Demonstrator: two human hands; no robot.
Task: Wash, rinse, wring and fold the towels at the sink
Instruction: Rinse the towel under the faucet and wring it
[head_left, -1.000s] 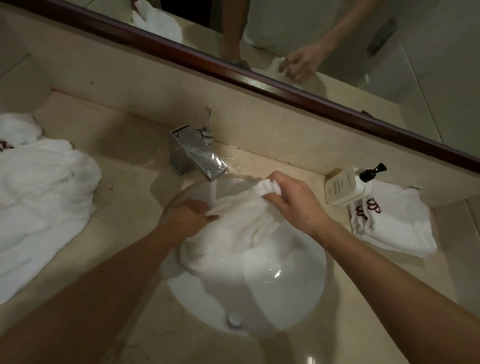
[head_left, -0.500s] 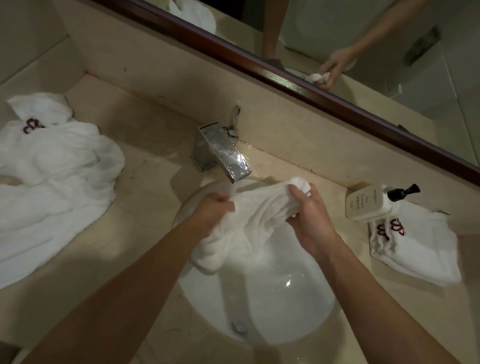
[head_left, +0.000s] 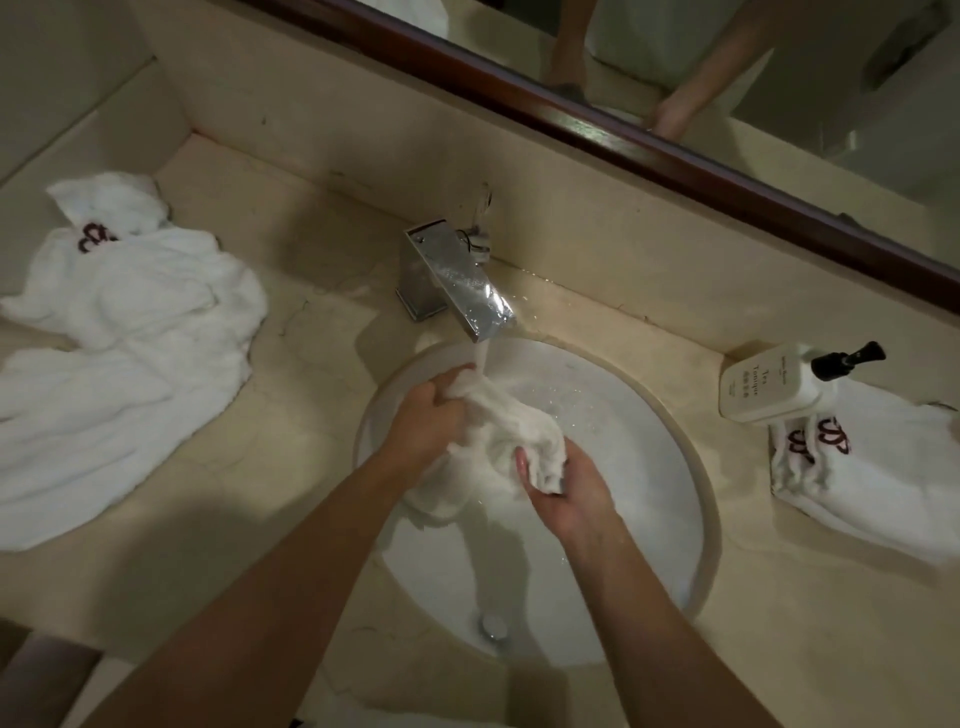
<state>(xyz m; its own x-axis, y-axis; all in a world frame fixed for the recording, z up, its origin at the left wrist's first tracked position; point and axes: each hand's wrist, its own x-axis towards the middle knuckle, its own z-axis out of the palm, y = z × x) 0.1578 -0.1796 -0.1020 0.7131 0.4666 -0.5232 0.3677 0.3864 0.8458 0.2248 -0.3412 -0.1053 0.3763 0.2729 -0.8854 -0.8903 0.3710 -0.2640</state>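
A wet white towel (head_left: 506, 428) is bunched over the round white sink (head_left: 649, 519), its upper end under the water running from the chrome faucet (head_left: 460, 283). My left hand (head_left: 423, 423) grips that upper end just below the stream. My right hand (head_left: 563, 491) holds the lower bunch, fingers curled round it. More of the towel hangs down into the basin beneath my hands.
A heap of white towels (head_left: 119, 353) with a dark red logo lies on the counter at the left. To the right, a white soap dispenser (head_left: 769, 384) rests on a folded white towel (head_left: 872, 478). A mirror (head_left: 727, 67) runs along the back wall. The drain (head_left: 492, 625) sits at the basin's near side.
My right hand has dropped from the towel's top edge to its lower part, and both hands have gathered the spread towel into a tight bunch under the stream.
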